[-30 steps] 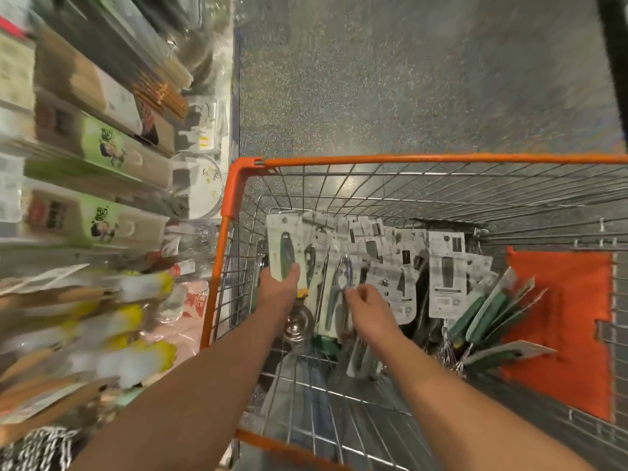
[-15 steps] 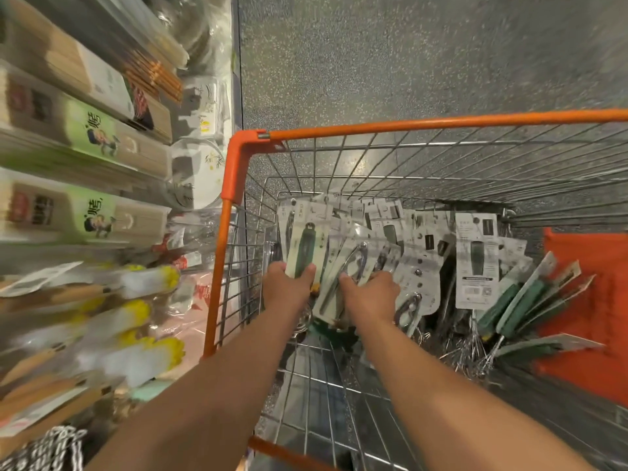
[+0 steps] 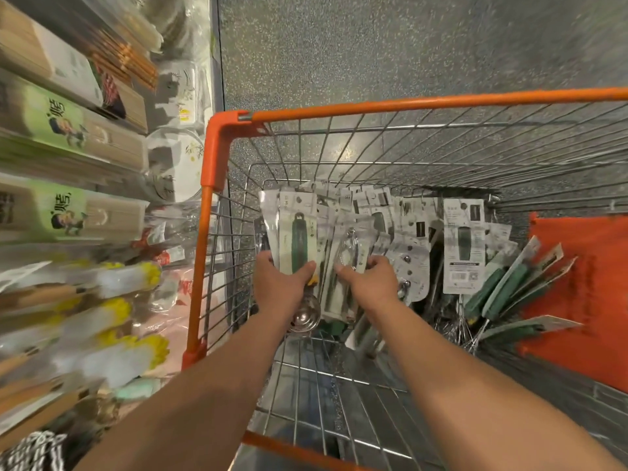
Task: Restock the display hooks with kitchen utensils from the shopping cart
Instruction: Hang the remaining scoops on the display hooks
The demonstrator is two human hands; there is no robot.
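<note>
Both hands reach down into the orange-rimmed wire shopping cart [image 3: 217,147]. My left hand [image 3: 278,283] grips a carded utensil with a dark green handle [image 3: 299,244] and a round steel bowl end showing below the hand. My right hand [image 3: 370,283] pinches a clear packet holding a metal utensil [image 3: 350,253]. More carded utensils [image 3: 464,246] stand in a row against the cart's far wall. A bundle of green-handled whisks [image 3: 509,287] lies to the right.
Display racks [image 3: 68,164] on the left carry chopstick packs, plates and yellow-tipped brushes, close to the cart's left side. An orange flap [image 3: 584,294] covers the cart's right part. Speckled grey floor [image 3: 373,56] lies beyond the cart.
Both hands have lifted their packets a little higher against the row of cards. The view has shifted closer over the cart.
</note>
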